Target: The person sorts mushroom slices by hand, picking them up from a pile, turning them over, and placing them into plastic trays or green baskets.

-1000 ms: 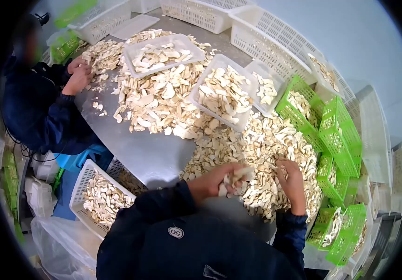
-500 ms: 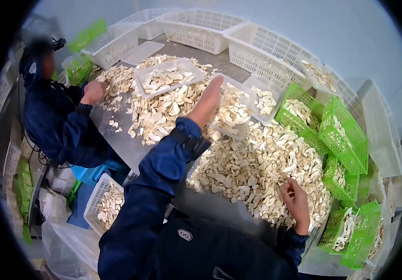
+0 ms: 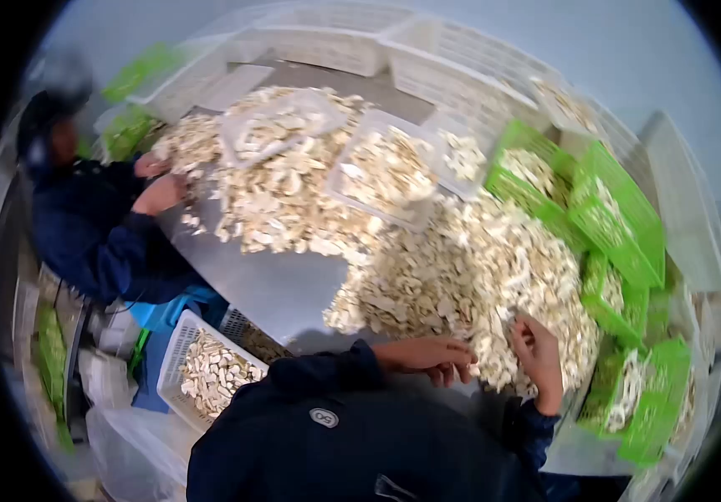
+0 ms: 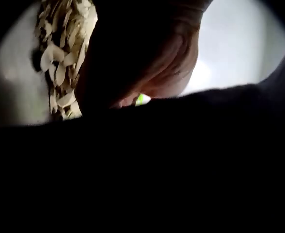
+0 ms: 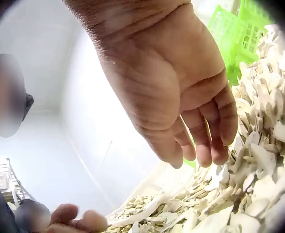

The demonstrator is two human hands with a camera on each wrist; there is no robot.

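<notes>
A broad heap of pale dried mushroom slices (image 3: 427,276) covers the metal table in front of me. My left hand (image 3: 432,358) hovers at the heap's near edge, fingers loosely bent and pointing right, with nothing seen in them. In the dark left wrist view, that hand (image 4: 176,68) hides most of its own fingers. To the right, my right hand (image 3: 538,356) is over the heap. The right wrist view shows this hand (image 5: 181,92) palm bare, its loosely curved fingertips close to the slices (image 5: 259,165).
A clear tray (image 3: 417,219) of slices stands beyond the heap, with others around it. Green baskets (image 3: 628,222) line the right side; white crates (image 3: 461,79) line the back. Another person (image 3: 97,222) works at the left. A white basket of slices (image 3: 178,356) sits lower left.
My left hand held several slices a second ago, then reached out over the clear tray. Now it is back at the near edge without them. My right hand has stayed over the heap.
</notes>
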